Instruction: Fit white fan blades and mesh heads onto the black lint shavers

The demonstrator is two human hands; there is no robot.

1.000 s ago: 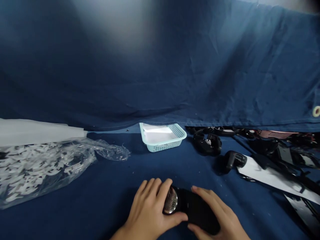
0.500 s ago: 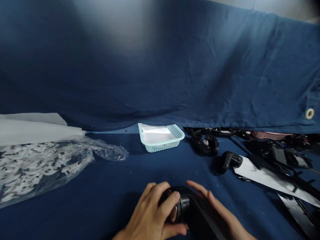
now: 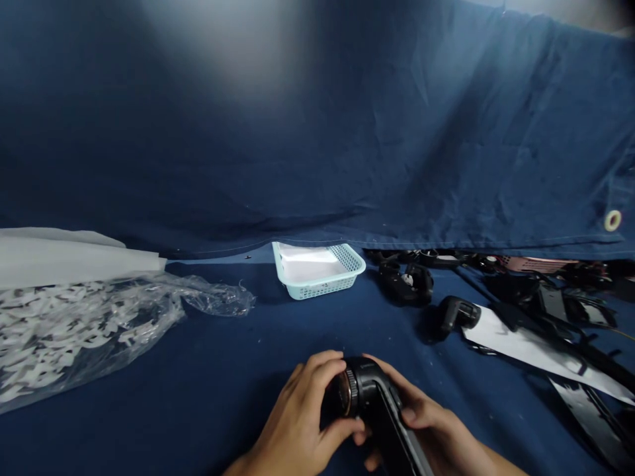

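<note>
Turned since a second ago, the black device [image 3: 384, 410] no longer shows its perforated metal face squarely to the head camera; its bent neck now rises toward the view, and the ribbed ring [image 3: 353, 390] at its end points left.

From the head view, the only one, I see the device at the lower middle, between the person's two hands, its handle slanting down past the bottom edge. The left hand [image 3: 300, 423] is half curled around the round end, index finger over the top and thumb below, probably because that shape gives a good purchase. The right hand [image 3: 439, 423] wraps loosely about the neck and handle, thumb pressed on the near side, some fingers hidden behind; I'd say it bears the weight and steadies the body.

Beyond them, on the blue cloth [image 3: 223, 390], sits a mint basket [image 3: 325, 289], well apart from both hands. Off left lies a clear bag [image 3: 163, 320] of pale pieces; off right, another angled black part [image 3: 454, 317] stands by a white strip [image 3: 526, 344], perhaps kept aside to leave working room.
</note>
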